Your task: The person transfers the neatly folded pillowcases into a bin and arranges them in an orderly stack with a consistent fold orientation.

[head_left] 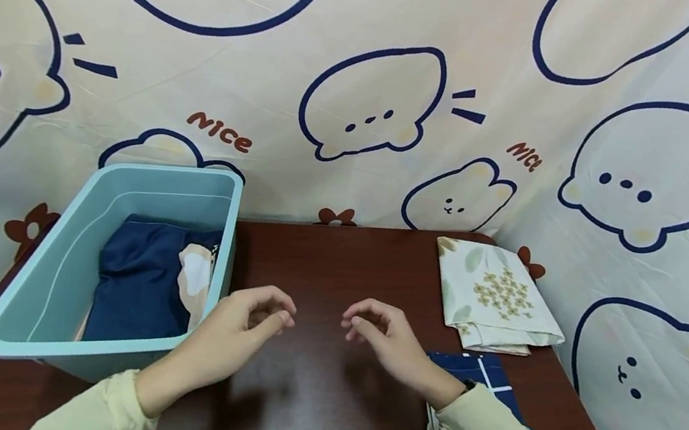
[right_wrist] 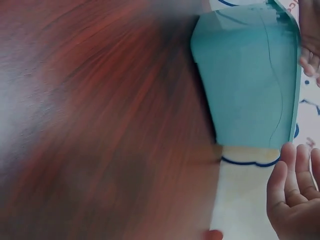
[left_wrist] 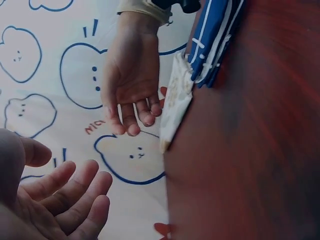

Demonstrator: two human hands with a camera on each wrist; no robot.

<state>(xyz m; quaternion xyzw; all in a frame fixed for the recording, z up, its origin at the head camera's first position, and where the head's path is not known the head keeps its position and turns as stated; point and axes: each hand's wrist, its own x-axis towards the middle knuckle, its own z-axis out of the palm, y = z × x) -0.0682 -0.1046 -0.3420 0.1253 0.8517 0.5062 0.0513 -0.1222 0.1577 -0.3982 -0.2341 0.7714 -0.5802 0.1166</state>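
Left hand point(head_left: 229, 339) and right hand point(head_left: 390, 344) held above table point(head_left: 323, 271), fingers loosely curved, nothing gripped. Navy cloth point(head_left: 141, 281) contained in teal bin point(head_left: 97, 347), just left of left hand, that hand being nearer; bin's long axis set front to back.

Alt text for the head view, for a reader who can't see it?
A person's left hand and right hand hover empty over a brown table. At left, a blue bin holds dark blue cloth; at right lie a folded floral cloth and a blue-and-white cloth.
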